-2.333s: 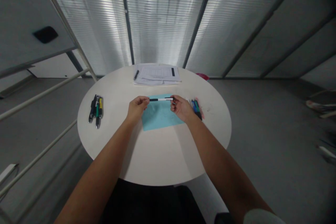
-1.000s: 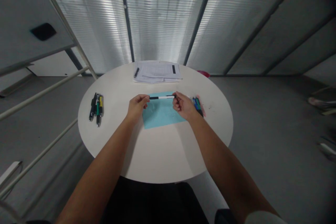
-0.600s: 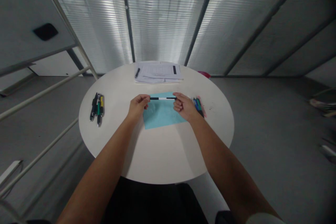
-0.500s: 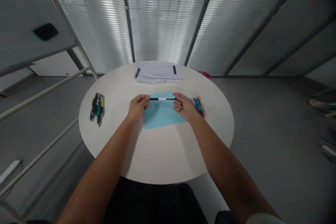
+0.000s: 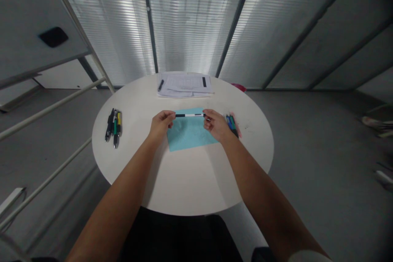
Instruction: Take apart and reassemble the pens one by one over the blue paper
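Observation:
A black-and-white pen point(image 5: 189, 115) is held level between my two hands, over a light blue sheet point(image 5: 192, 133) on the round table. My left hand point(image 5: 162, 123) pinches its black left end. At the other end, the fingers of my right hand point(image 5: 215, 123) are closed on the pen's dark tip, which they partly cover. Just right of my right hand lie several pens point(image 5: 231, 123), blue and green among them, beside a pink item point(image 5: 236, 124).
The white round table point(image 5: 190, 188) carries a bunch of pens point(image 5: 114, 127) at its left side. Stacked papers point(image 5: 184, 84) with a dark pen point(image 5: 161, 85) lie at the far edge. A pale metal rail point(image 5: 52, 110) runs along the left. Blinds point(image 5: 190, 20) stand behind.
The pen has turned slightly about its length, so its dark marking looks different. My right fingers have shifted a little; my left hand stays put.

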A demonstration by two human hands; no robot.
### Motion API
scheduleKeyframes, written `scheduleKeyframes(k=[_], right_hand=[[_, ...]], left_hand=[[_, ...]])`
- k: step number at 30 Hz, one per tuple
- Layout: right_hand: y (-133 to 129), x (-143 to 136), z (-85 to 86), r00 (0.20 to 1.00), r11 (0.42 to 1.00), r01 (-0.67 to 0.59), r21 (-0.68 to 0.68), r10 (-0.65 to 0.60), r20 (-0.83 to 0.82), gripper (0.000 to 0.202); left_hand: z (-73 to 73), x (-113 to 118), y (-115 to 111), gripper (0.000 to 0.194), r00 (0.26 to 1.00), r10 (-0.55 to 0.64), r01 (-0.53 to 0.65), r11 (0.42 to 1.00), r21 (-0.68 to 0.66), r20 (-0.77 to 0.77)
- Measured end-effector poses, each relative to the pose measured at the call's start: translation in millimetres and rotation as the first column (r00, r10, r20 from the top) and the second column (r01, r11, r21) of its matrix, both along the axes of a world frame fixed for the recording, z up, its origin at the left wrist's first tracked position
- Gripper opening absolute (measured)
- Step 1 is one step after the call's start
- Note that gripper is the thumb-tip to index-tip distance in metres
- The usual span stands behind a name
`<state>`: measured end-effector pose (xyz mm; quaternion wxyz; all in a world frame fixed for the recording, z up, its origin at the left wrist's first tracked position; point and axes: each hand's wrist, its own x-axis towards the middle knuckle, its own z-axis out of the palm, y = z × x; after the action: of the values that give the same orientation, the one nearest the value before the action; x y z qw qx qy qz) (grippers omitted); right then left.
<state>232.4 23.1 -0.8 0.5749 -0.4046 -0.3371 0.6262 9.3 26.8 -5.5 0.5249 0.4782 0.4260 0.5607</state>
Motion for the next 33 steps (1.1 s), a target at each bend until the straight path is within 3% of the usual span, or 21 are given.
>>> scheduleKeyframes(k=[11, 23, 33], right_hand=[[0.5, -0.3, -2.1, 0.999, 1.000, -0.002, 0.018, 0.002, 0.035, 0.028], [-0.6, -2.8, 0.6, 0.999, 1.000, -0.018, -0.011, 0.018, 0.045, 0.030], [-0.9, -3.4, 0.1, 0.998, 0.999, -0.035, -0.003, 0.036, 0.061, 0.029]], left_hand=[[-5.9, 1.2, 4.8, 0.029, 0.997, 0.058, -0.057, 0.998, 0.022, -0.046], [0.5, 0.2, 1.0, 0.026, 0.999, 0.017, -0.017, 1.000, 0.003, -0.037], [-4.7, -0.5, 3.1, 0.025, 0.999, 0.004, -0.003, 0.999, 0.033, -0.039]])
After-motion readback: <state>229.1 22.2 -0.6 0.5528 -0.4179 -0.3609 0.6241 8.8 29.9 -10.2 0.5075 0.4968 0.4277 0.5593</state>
